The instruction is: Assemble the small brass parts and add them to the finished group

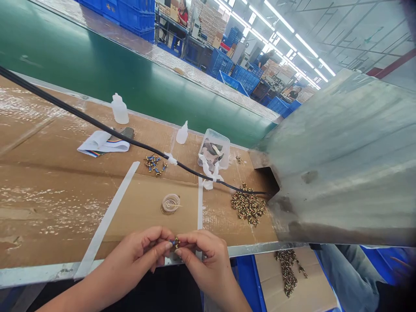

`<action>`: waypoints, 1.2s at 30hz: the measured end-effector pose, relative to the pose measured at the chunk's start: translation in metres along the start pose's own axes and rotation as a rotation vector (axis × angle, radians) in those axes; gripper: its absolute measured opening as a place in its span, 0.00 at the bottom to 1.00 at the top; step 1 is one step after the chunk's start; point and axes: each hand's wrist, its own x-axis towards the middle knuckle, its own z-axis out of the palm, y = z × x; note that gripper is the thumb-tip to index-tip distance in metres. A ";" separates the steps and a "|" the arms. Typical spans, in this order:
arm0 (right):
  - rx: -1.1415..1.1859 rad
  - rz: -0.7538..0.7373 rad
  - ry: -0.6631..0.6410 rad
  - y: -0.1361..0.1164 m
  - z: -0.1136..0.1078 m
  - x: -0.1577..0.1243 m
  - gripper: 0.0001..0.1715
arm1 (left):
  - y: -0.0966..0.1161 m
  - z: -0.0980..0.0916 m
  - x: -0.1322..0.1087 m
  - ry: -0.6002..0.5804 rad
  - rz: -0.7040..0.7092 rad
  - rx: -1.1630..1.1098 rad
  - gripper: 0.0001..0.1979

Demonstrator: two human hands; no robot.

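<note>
At the table's front edge, my left hand and my right hand meet, fingertips pinched on one small brass-and-blue metal part. Its exact kind is too small to make out. Just beyond my hands stands a small clear round cup with a thin stick across it. Farther back lies a little group of similar blue-and-brass parts. To the right is a larger heap of brass-coloured parts.
A black cable crosses above the cardboard-covered table. White bottles and a clear plastic box stand along the back, before a green conveyor belt. A metal panel rises at right; more parts lie on cardboard below.
</note>
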 end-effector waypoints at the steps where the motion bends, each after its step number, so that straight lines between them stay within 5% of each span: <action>1: -0.001 -0.005 0.002 0.000 0.000 0.000 0.11 | 0.000 0.000 0.000 -0.011 -0.012 -0.033 0.18; 12: 0.017 0.048 0.034 0.002 0.008 -0.006 0.05 | -0.007 0.005 -0.007 0.090 0.008 -0.139 0.16; 24: 0.062 -0.039 0.017 0.000 0.008 -0.005 0.17 | -0.007 0.004 -0.010 0.067 0.145 0.189 0.15; 36: 0.003 -0.007 0.068 0.001 0.005 -0.001 0.09 | 0.002 0.005 -0.007 0.071 0.134 0.319 0.22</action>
